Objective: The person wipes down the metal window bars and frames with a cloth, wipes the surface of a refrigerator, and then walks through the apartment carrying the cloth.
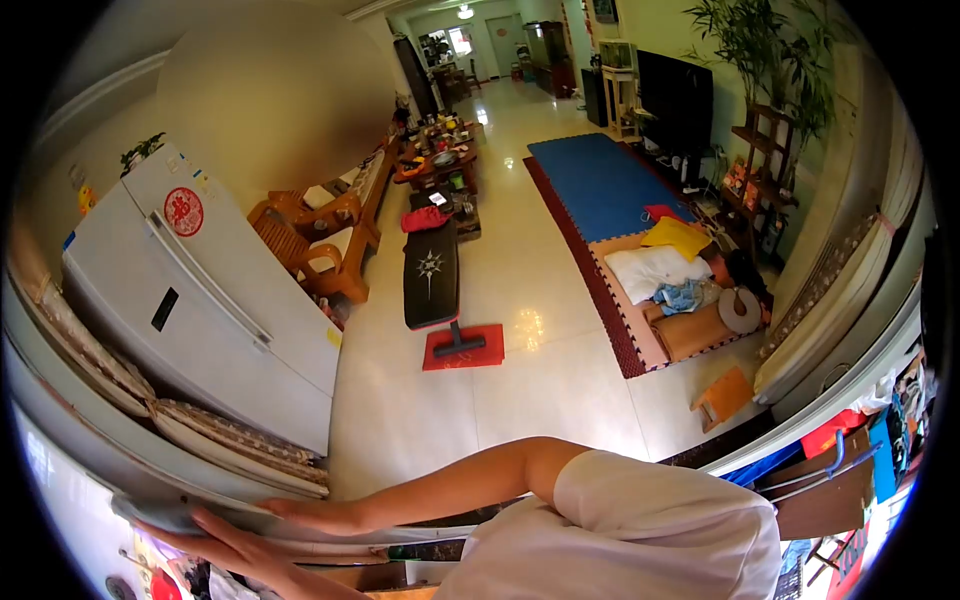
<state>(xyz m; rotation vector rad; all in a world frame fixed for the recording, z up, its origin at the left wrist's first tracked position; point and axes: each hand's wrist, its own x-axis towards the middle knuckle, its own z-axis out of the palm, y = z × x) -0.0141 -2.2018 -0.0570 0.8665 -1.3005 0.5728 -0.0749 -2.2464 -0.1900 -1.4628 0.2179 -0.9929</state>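
My left hand (225, 545) is at the lower left, with its fingers stretched along a grey cloth (158, 514) on the pale door frame (75, 415). The palm side is hidden, and the cloth lies between the hand and the frame. Just to the right, my right hand (315, 515) rests on the frame's edge with its fingers extended, its tips partly hidden. My right arm reaches across from a white sleeve. A gathered patterned curtain (230, 440) hangs beside both hands.
A white fridge (250, 370) stands beyond the curtain. Farther in are a black padded bench (432, 275), a wooden armchair (335, 250) and a blue foam mat (600, 180). A small wooden stool (722, 398) sits at right. Cluttered items lie behind the frame at lower right.
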